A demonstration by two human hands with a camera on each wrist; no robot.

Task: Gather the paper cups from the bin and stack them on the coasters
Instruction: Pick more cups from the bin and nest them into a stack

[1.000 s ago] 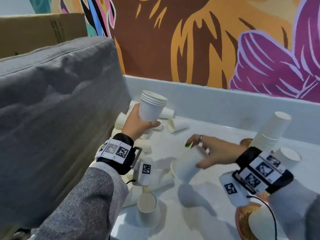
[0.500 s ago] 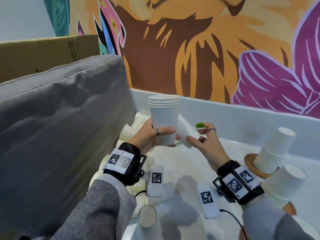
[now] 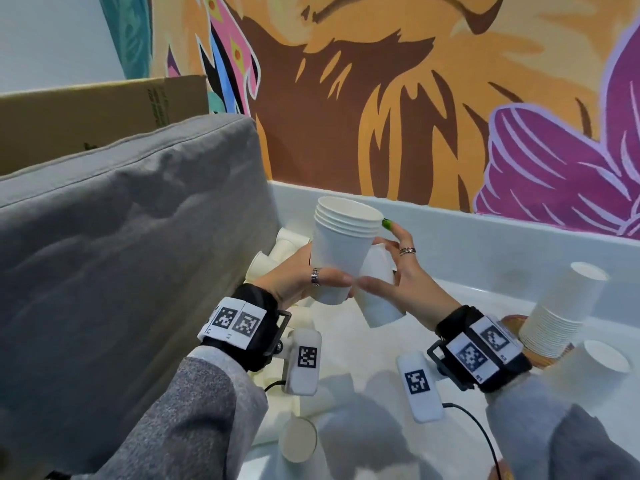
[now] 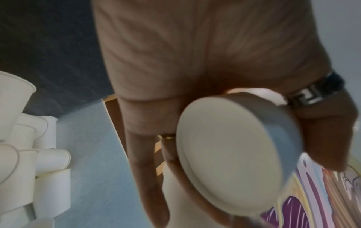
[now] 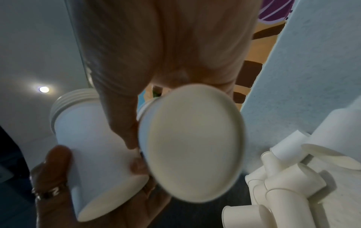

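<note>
My left hand (image 3: 294, 278) grips an upright stack of nested white paper cups (image 3: 341, 251) above the white bin (image 3: 485, 244). In the left wrist view its base (image 4: 230, 154) fills the frame under the palm. My right hand (image 3: 408, 282) holds a single white cup (image 3: 377, 296), tilted, with its side against the right of the stack. The right wrist view shows that cup's base (image 5: 193, 141) next to the stack (image 5: 91, 138). Loose cups (image 3: 277, 251) lie along the bin's left side. Two cup stacks (image 3: 561, 313) stand at the right on brown coasters (image 3: 512, 322).
A grey cushion (image 3: 121, 254) rises close on the left, with a cardboard box (image 3: 86, 112) behind it. A painted wall (image 3: 381, 116) backs the bin. More loose cups (image 3: 298, 445) lie near the bin's front. Another cup stack (image 3: 595, 362) stands at the far right.
My right hand lifted a single cup off the bin floor and brought it up against the stack. My left hand raised the stack and turned it upright.
</note>
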